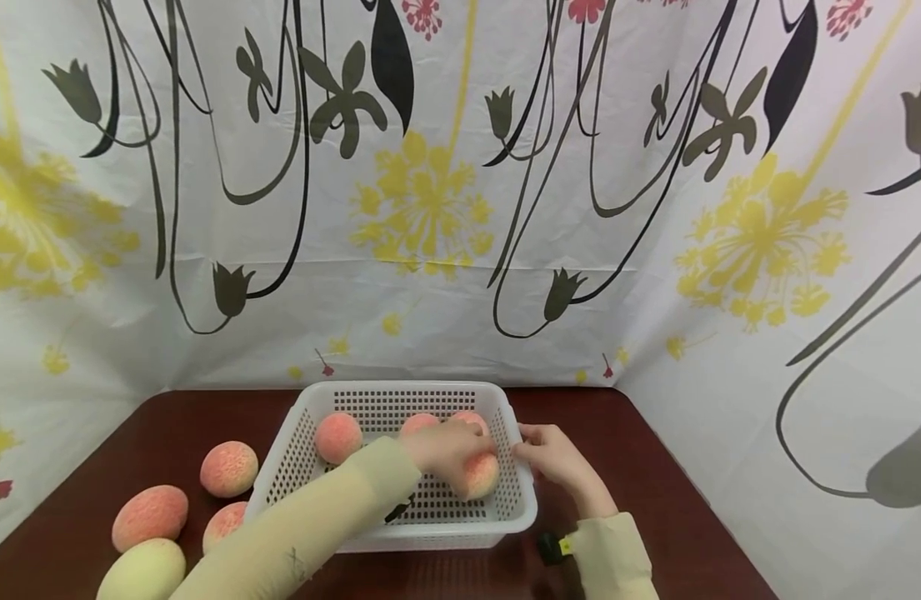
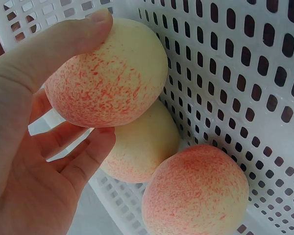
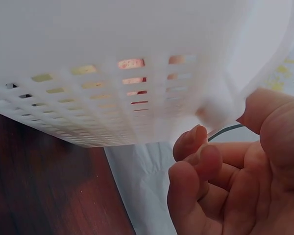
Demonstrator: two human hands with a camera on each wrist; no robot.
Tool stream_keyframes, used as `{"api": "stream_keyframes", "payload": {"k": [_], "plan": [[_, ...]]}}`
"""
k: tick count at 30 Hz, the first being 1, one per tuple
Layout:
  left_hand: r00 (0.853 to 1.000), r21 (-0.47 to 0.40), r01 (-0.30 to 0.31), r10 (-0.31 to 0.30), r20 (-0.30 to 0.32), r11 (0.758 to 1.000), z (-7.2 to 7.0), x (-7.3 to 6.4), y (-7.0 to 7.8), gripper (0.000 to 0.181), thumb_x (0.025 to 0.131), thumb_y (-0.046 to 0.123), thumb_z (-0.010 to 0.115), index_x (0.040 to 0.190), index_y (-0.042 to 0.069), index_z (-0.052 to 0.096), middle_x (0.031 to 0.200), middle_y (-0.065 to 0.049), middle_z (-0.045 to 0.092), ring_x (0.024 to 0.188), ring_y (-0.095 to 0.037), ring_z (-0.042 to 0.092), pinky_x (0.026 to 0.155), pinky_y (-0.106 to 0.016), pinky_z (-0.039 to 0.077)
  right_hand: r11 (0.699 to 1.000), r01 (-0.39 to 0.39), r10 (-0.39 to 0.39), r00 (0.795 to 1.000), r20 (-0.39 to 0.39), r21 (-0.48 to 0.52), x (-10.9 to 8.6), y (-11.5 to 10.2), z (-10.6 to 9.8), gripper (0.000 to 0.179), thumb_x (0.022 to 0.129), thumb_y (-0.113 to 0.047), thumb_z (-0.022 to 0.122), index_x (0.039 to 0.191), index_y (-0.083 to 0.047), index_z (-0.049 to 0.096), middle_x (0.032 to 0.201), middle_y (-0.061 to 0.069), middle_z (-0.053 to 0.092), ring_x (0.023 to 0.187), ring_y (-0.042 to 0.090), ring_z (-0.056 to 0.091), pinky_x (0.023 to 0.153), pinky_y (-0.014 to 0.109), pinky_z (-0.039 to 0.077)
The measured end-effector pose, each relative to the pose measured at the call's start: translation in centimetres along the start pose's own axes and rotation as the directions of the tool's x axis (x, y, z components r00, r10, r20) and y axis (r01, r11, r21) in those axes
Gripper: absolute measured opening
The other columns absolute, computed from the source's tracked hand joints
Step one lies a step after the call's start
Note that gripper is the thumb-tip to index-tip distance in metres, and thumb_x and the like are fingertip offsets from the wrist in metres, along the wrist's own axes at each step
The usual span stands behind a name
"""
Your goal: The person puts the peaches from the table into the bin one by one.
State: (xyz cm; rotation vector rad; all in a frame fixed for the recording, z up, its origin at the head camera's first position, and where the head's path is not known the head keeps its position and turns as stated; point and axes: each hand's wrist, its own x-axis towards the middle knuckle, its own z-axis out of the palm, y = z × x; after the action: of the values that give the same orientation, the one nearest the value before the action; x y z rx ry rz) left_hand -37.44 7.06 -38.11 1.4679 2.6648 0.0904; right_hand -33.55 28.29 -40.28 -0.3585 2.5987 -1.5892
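Note:
My left hand (image 1: 451,450) reaches inside the white perforated basket (image 1: 400,540) near its right end. It holds a pink and cream peach (image 2: 108,73), thumb over the top and fingers curled beneath. Just under that lies a second peach (image 2: 147,142), with another peach (image 2: 196,191) beside it against the basket's wall. Farther left in the basket sits a peach (image 1: 338,437). At the basket's right side, my right hand (image 1: 553,458) grips the rim (image 3: 230,110), thumb over it and fingers curled below.
Left of the basket, on the dark red-brown table (image 1: 640,492), lie several peaches, among them a reddish one (image 1: 151,517), a pale yellow one (image 1: 143,573) and a pink one (image 1: 229,468). A flower-printed white curtain (image 1: 430,333) hangs behind and along both sides.

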Motion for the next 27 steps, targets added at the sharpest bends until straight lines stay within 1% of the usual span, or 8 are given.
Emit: {"api": "stream_keyframes", "payload": {"k": [4,9,12,16,20,23,25,27], "plan": [[1.000,0.000,0.013,-0.013,0.001,1.000,0.3,0.1,0.1,0.073,0.064,0.023,0.090,0.130,0.025,0.057,0.106,0.008,0.054,0.093,-0.007,0.049,0.079,-0.024,0.044,1.000,0.019,-0.019,1.000,0.004,-0.018,-0.1,-0.2,-0.2,0.047,0.090,-0.009,0.059,0.135,0.004,0.054,0.073,0.007,0.065,0.048,0.017,0.047,0.047,0.033,0.045],[1.000,0.005,0.028,-0.028,0.000,1.000,0.9,-0.3,0.6,0.073,0.062,0.026,0.092,0.127,0.026,0.058,0.105,0.008,0.053,0.095,-0.008,0.049,0.076,-0.024,0.045,0.999,0.047,-0.047,0.999,0.021,-0.018,-0.4,0.0,-0.1,0.045,0.092,-0.008,0.059,0.134,0.007,0.053,0.069,0.006,0.062,0.046,0.018,0.043,0.046,0.036,0.045],[0.999,0.011,0.041,-0.041,-0.009,0.999,0.9,-0.5,0.6,0.074,0.063,0.026,0.092,0.128,0.026,0.057,0.106,0.007,0.053,0.096,-0.008,0.049,0.075,-0.023,0.045,0.999,0.051,-0.050,0.998,0.028,-0.011,-0.3,0.0,0.0,0.045,0.091,-0.007,0.058,0.133,0.008,0.053,0.067,0.006,0.061,0.046,0.017,0.042,0.045,0.035,0.044],[0.998,0.049,0.057,-0.056,-0.030,0.997,0.9,-0.6,0.5,0.078,0.062,0.029,0.092,0.131,0.028,0.055,0.111,0.006,0.054,0.100,-0.009,0.050,0.078,-0.025,0.045,0.999,0.037,-0.037,0.999,0.029,0.005,0.0,0.0,0.0,0.045,0.091,-0.008,0.057,0.134,0.005,0.054,0.071,0.007,0.064,0.046,0.017,0.043,0.045,0.033,0.044],[0.997,0.067,0.074,-0.072,-0.032,0.995,1.0,-0.7,0.4,0.084,0.063,0.032,0.091,0.136,0.029,0.052,0.115,0.006,0.052,0.101,-0.010,0.050,0.077,-0.026,0.046,1.000,0.022,-0.022,0.999,0.040,0.022,0.1,0.1,-0.1,0.046,0.091,-0.008,0.057,0.135,0.006,0.052,0.073,0.008,0.064,0.047,0.016,0.043,0.046,0.032,0.043],[0.996,0.065,0.082,-0.080,-0.028,0.995,1.1,-1.0,0.5,0.086,0.064,0.034,0.091,0.139,0.030,0.049,0.116,0.006,0.051,0.099,-0.010,0.051,0.076,-0.026,0.047,1.000,0.004,-0.005,0.999,0.053,0.030,0.0,0.0,-0.1,0.047,0.092,-0.008,0.057,0.136,0.006,0.051,0.073,0.009,0.064,0.047,0.017,0.042,0.046,0.032,0.043],[0.996,0.055,0.080,-0.079,-0.034,0.995,1.0,-1.1,0.6,0.089,0.064,0.034,0.091,0.141,0.030,0.048,0.115,0.006,0.051,0.097,-0.009,0.051,0.076,-0.026,0.047,0.999,-0.004,0.003,0.999,0.048,0.032,0.0,-0.1,-0.1,0.047,0.091,-0.008,0.057,0.136,0.006,0.050,0.074,0.009,0.064,0.048,0.019,0.043,0.046,0.034,0.044],[0.997,0.022,0.070,-0.069,-0.044,0.997,0.9,-1.3,0.5,0.089,0.064,0.031,0.090,0.143,0.028,0.047,0.113,0.005,0.051,0.095,-0.007,0.050,0.076,-0.024,0.046,1.000,-0.011,0.010,0.999,0.033,0.026,0.0,-0.2,-0.1,0.048,0.091,-0.009,0.057,0.136,0.006,0.051,0.075,0.009,0.065,0.049,0.021,0.045,0.048,0.037,0.045]]}}
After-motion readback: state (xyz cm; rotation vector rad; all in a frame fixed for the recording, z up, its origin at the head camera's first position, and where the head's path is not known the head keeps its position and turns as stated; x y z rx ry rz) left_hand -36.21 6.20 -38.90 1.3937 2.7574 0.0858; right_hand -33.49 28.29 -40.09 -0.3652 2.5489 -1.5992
